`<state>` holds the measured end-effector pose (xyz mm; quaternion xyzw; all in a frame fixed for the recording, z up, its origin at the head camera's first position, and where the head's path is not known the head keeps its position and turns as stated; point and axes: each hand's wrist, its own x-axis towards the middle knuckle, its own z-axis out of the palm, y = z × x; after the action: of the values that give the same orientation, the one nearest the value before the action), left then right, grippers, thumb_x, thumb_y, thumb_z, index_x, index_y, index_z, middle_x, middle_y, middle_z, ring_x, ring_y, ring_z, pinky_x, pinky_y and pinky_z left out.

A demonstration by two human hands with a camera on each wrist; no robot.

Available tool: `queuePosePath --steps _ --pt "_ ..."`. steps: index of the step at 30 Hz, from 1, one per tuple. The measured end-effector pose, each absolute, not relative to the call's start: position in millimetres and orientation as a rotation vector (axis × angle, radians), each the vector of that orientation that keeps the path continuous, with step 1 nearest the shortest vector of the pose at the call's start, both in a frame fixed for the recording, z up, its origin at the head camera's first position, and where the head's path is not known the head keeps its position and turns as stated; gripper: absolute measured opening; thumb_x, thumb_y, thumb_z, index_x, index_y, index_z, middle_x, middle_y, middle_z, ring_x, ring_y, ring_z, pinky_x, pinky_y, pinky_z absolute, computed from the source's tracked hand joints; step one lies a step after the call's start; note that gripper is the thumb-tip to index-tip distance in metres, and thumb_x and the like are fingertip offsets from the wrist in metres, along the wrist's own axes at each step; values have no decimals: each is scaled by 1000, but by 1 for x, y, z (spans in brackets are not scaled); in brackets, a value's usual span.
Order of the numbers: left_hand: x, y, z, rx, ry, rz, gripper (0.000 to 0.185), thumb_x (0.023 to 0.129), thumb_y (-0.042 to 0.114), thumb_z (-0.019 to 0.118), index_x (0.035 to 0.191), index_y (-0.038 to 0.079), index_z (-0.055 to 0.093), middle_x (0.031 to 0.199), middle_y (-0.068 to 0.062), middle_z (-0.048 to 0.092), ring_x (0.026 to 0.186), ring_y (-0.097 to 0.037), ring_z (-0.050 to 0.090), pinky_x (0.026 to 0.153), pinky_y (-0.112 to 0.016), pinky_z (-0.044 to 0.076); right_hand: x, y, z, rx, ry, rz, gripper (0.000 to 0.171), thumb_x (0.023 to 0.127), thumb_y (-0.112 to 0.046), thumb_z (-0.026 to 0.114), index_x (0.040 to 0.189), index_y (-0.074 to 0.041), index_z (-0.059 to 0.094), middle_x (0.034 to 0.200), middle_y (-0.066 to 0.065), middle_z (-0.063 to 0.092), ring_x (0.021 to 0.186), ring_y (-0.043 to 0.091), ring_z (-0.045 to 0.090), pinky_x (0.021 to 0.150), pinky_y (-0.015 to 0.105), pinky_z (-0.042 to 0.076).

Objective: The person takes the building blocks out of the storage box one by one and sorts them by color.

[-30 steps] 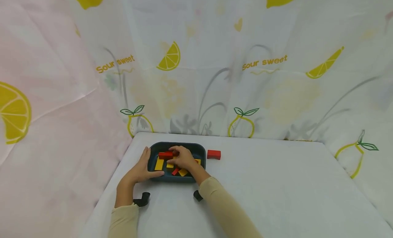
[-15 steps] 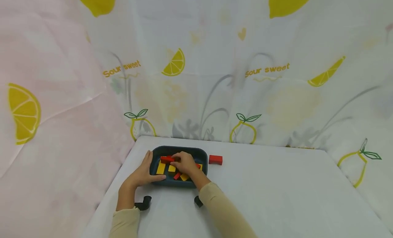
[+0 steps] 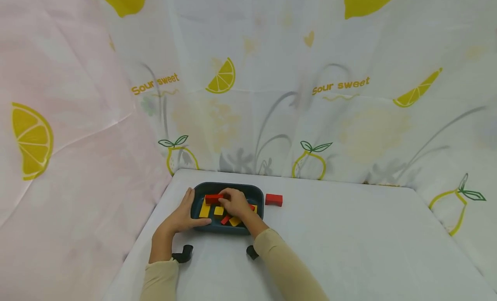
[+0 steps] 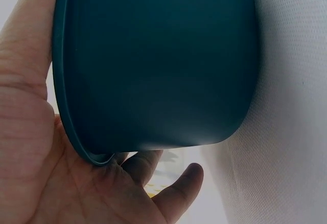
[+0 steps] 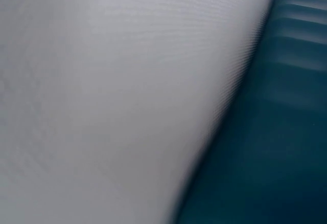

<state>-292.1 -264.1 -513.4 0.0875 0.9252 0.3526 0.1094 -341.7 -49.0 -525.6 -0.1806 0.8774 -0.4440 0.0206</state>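
Observation:
A dark teal tray sits on the white table and holds several red and yellow blocks. My left hand holds its left end, thumb over the front rim and fingers along the left side. The left wrist view shows the palm against the tray wall. Inside the tray, my right hand pinches the right end of a red block; its fingertips are partly hidden. The red block lies across a long yellow block. Nearer the front is a short yellow block.
Another red block lies on the table just right of the tray. A small red block and a yellow one lie near the tray's front wall. Black pieces show beside both wrists. A lemon-print cloth hangs behind.
The head view has shifted slightly. My right fingers have moved a little within the tray by the red block, and the short yellow block shows more fully. The left hand keeps its hold.

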Motion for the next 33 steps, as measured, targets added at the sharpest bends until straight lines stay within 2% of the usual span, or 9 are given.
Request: queuePosePath --steps 5,11,18,21,26,30,33 --pt "-292 -264 -511 260 2725 1031 131 77 55 79 156 -2 -9 163 -26 -13 151 -46 -1 119 -63 12 -342 -49 -525 -563 2680 -1473 15 98 -17 62 110 -11 68 90 2 69 75 11 59 72 21 52" --pt "-295 -262 -508 248 2726 1024 132 77 56 78 156 -2 -10 163 -25 -13 151 -46 -1 118 -63 12 -343 -49 -519 -527 2685 -1491 17 100 -18 58 113 -9 65 94 4 68 77 12 57 71 22 51" --pt "-296 -263 -508 239 2720 1040 130 77 55 78 156 -1 -9 164 -25 -13 151 -46 -1 119 -63 12 -343 -50 -519 -525 2422 -1726 22 103 -11 51 122 -6 59 87 23 66 57 15 62 58 27 58" --pt "-295 -263 -510 247 2721 1051 130 78 54 79 156 -2 -8 164 -25 -12 151 -46 -1 119 -63 12 -342 -48 -520 -540 2363 -1795 26 103 -8 49 126 -3 61 88 26 67 59 16 66 62 27 60" --pt "-293 -264 -513 245 2713 1046 131 77 55 79 156 -2 -9 164 -25 -12 151 -46 0 118 -63 13 -342 -47 -522 -468 2284 -1874 31 97 -7 62 127 -5 64 103 20 71 69 17 72 69 28 61" --pt "-292 -264 -515 240 2716 1043 131 77 55 79 156 -1 -9 164 -25 -12 151 -46 1 118 -64 13 -342 -46 -523 -478 2359 -1813 39 88 -9 74 126 -11 66 112 13 70 72 14 67 71 25 59" --pt "-292 -264 -514 245 2719 1039 131 77 56 78 156 -2 -8 164 -25 -12 151 -46 0 118 -64 13 -342 -45 -523 -519 2457 -1717 39 85 -12 78 122 -10 68 109 11 71 72 12 60 68 22 56"
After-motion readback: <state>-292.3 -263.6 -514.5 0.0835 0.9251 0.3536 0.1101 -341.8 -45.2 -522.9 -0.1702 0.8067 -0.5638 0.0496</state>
